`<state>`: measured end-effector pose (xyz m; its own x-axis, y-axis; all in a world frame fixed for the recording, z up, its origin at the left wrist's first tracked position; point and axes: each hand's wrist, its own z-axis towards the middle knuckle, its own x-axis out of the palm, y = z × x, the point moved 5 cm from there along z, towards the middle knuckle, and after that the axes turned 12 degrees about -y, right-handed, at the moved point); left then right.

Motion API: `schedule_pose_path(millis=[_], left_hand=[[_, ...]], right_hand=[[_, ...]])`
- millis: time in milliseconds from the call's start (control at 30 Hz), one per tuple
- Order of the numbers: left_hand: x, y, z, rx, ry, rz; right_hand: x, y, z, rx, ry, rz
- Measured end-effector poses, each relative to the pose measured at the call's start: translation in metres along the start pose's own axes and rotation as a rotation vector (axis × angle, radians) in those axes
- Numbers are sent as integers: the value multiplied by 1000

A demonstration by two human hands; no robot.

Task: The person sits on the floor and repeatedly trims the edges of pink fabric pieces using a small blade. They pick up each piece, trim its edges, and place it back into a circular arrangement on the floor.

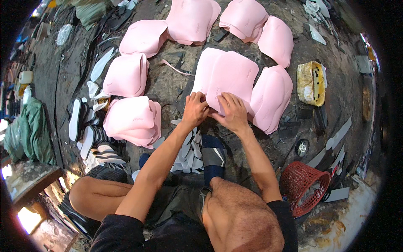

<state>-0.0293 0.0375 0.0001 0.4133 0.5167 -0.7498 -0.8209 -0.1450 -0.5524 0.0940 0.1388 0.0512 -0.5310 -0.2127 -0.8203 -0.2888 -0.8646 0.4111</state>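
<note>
Two overlapping pale pink sheets (236, 73) with rounded corners lie on the dark floor in front of me. My left hand (196, 110) is closed at their near left corner, its fingertips curled over the edge. Close beside it, my right hand (231, 112) grips the near edge of the right sheet, fingers on top and thumb pointing toward the left hand. The thumb tips are partly hidden. Against the right side of these sheets lies a pink stack (272, 98). Below my hands is a pile of small white rounded pieces (187, 153), next to my sandalled foot (213, 151).
More pink stacks curve around, from the near left stack (132, 119) to the far stack (192, 21). Grey-white insole-shaped pieces (75, 119) lie at left. A yellowish tub (310, 84) and a red basket (304, 185) stand at right. A pink strip (176, 69) lies mid-floor.
</note>
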Motion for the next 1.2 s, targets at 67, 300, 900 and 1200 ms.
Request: schedule_pose_path(millis=[67, 300, 900, 1200], left_hand=[[0, -2, 2, -16, -11, -8], [3, -1, 3, -6, -16, 85], [-8, -35, -25, -145, -236, 174], [-20, -40, -10, 90, 8, 138]], right_hand=[[-3, -14, 10, 134, -6, 25], [-7, -17, 15, 166, 29, 14], [15, 5, 18, 103, 263, -216], [-10, -162, 58, 639, -2, -318]])
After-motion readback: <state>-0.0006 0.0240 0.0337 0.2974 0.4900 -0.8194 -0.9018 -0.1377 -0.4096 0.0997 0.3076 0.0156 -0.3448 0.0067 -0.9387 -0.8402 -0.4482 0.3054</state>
